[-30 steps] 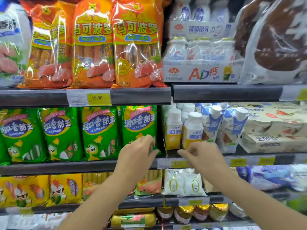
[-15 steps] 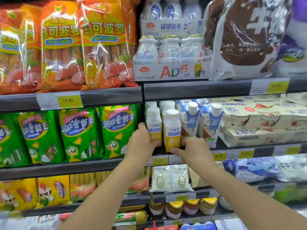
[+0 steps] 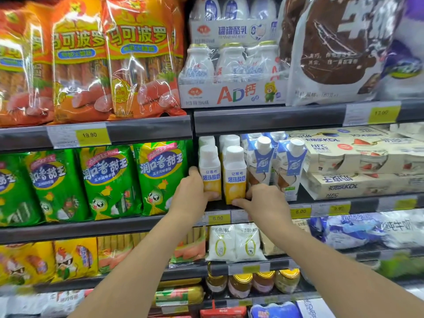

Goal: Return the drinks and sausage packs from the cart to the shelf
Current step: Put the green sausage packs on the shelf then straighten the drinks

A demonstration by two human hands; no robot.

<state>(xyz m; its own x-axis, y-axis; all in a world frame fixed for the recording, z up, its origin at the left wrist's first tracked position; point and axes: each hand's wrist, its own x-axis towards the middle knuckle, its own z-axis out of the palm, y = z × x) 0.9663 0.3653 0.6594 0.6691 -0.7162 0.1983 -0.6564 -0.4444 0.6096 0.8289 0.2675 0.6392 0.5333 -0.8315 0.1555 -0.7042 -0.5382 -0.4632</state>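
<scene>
Far left, top shelf: orange plastic sausage packs [image 3: 137,65] standing upright in a row, above a yellow 19.90 price tag [image 3: 91,135] on the dark grey shelf rail [image 3: 149,130]. One shelf down: green and yellow plastic sausage packs [image 3: 160,177], also upright, side by side. Just right of these, at the shelf front: left hand [image 3: 190,198] wrapped round the left white-capped yoghurt drink bottle with a yellow base [image 3: 209,168], fingers clamped on its lower part, thumb across the front, other fingers behind its left side. Touching it on the right: a second bottle of the same kind, the right yoghurt drink bottle [image 3: 234,173], upright at the shelf edge, more white caps behind both. Right hand [image 3: 267,203] low against this second bottle, fingers closed on its base, thumb under the front corner, remaining fingers at its right side. Directly right: blue and white cartons with round white caps [image 3: 290,161], upright. Further right: flat cream-coloured multipack boxes [image 3: 358,184] stacked on the same shelf. Above the bottles, top shelf: shrink-wrapped tray of small white bottles marked AD [image 3: 231,74], and right of it a large brown and white bag [image 3: 339,49].
</scene>
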